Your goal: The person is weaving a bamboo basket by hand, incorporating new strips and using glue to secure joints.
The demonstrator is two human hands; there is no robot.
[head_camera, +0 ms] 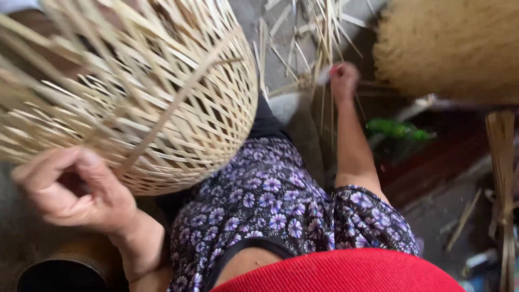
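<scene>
No packages, labels, signs or screens can be made out (the lower right is blurred).

A large woven basket (pixel 135 92) fills the upper left, crowding the left hand (pixel 70 189); loose bamboo strips (pixel 303 48) clutter the floor around the outstretched right hand (pixel 344 80), a straw mound (pixel 454 43) walling the right.

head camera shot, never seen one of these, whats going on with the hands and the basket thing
There is one picture, from a camera worn on the person's head, looking down past a flowered sleeve. No machine: two bare hands. The left hand is curled at the rim of a round woven basket made of pale strips. The right hand reaches out to loose strips lying on the floor; the blur hides whether its fingers grip one. A green bottle lies nearby.
</scene>
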